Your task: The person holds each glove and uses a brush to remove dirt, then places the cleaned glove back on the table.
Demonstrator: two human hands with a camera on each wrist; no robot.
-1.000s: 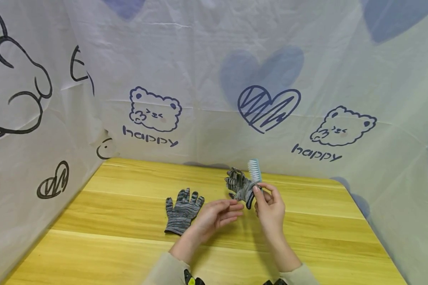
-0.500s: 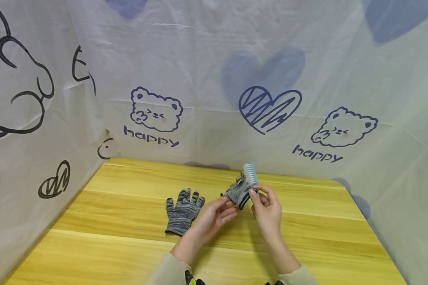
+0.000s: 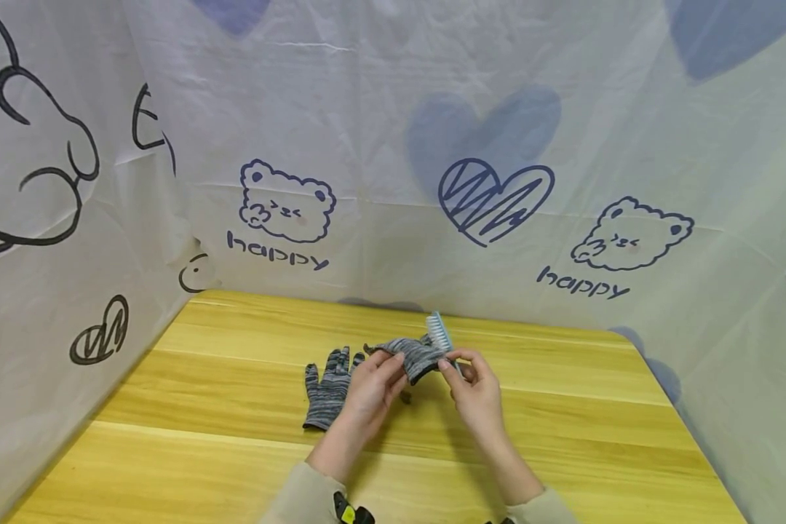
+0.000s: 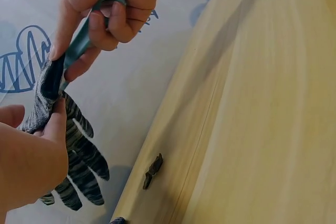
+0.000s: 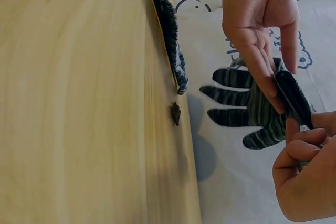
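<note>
A grey-and-black striped knit glove (image 3: 411,355) is held above the table between both hands. My left hand (image 3: 364,393) pinches it, thumb on top and fingers beneath. In my right hand (image 3: 479,393) is a light-blue brush (image 3: 438,332) with white bristles facing left, against the glove. The right thumb and fingers also pinch the glove's dark cuff. The brush's teal handle (image 4: 79,45) runs into the curled right fingers in the left wrist view. Dangling glove fingers (image 5: 228,98) show in the right wrist view. A second matching glove (image 3: 326,393) lies flat left of the hands.
A small dark object (image 3: 405,397) lies on the wooden table (image 3: 576,422) beneath the held glove; its kind is unclear. White printed cloth (image 3: 380,240) hangs behind the table and along both sides.
Both hands have shifted left, bringing the glove and brush lower. The left hand, loose beside the glove at first, now pinches it, and the glove's fingers have swung from up to left and down.
</note>
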